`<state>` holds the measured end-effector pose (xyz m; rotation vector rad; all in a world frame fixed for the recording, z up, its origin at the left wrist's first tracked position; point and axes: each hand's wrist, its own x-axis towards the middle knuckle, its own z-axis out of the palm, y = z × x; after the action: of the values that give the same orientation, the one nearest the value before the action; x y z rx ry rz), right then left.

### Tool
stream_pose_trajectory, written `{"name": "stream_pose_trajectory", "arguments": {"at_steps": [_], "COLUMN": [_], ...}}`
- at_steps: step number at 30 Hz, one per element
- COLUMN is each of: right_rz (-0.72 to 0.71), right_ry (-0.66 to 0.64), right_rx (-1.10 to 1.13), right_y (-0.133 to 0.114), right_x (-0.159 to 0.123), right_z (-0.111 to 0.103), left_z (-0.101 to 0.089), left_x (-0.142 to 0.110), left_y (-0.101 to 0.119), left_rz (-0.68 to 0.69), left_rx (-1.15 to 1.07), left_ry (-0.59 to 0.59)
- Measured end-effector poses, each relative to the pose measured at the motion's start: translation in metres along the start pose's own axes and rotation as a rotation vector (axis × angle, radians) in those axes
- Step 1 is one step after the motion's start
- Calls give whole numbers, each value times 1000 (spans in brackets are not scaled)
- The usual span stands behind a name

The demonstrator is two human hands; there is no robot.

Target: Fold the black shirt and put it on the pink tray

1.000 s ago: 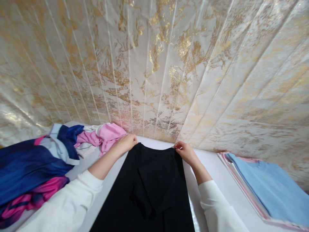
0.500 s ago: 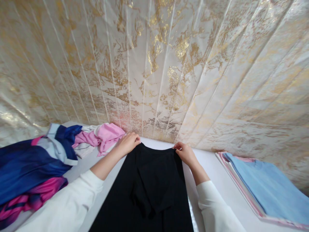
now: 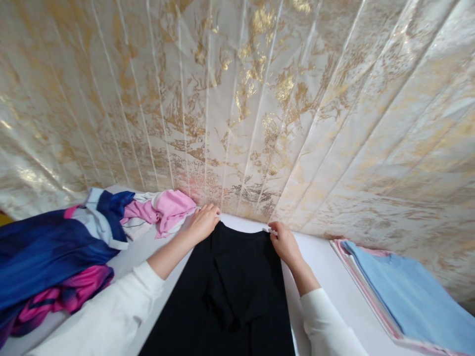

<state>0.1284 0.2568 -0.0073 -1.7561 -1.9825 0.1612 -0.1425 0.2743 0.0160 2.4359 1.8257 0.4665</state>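
A black shirt [image 3: 245,277] lies spread in front of me, with folded layers, seemingly a sleeve, on its middle. Its neckline runs along the far end. My left hand [image 3: 203,222] pinches the far left corner beside the neckline, fingers closed on the fabric. At the far right corner my right hand [image 3: 285,242] is closed on the same shirt, thumb and fingers together. A small pale bit, too small to name, shows by the right fingertips. The near end of the shirt runs out of view.
A white table [image 3: 319,257] lies beneath. Left, loose clothes: a blue garment [image 3: 48,242], a magenta one [image 3: 70,294] and a pink one [image 3: 174,207]. Right, a folded stack with a light blue shirt [image 3: 419,291] on top. A gold-patterned curtain [image 3: 237,109] hangs behind.
The view has shifted slightly, so the left-hand clothes appear a little further right. Both hands keep nearly the same places at the shirt's far corners.
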Motion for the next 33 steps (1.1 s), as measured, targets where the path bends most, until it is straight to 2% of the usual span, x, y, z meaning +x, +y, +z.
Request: {"name": "stream_pose_trajectory", "arguments": {"at_steps": [2,5,8,11,16,20,28,30,33], "right_rz": [-59,-193,-325,-336,-308,-318,-327,-328,-334], "right_ry": [13,0,-61,-183,-197,-205,-144,-139,-115], "right_rx": [1,3,-54,-116,-170,-186,-93,-80,-51], "right_y": [-18,-50,-75,-87,-87,-82,-80,-81,-84], "right_x": [-17,-57,-100,-121,-122,-130,-138,-137,-138], "right_z": [-1,7,18,18,1,5,10,9,6], "left_z": [-7,-11,-4,6,11,12,-11,-13,-13], "left_x": [-19,-61,-105,-133,-153,-173,-201,-200,-191], "left_y": [11,30,40,39,39,45,42,42,44], "left_rz": [31,125,258,271,275,351,439,435,417], "left_rx": [-12,-37,-86,-91,-95,-112,-146,-158,-179], "left_ry": [0,-54,-149,-203,-121,-127,-179,-136,-7]}}
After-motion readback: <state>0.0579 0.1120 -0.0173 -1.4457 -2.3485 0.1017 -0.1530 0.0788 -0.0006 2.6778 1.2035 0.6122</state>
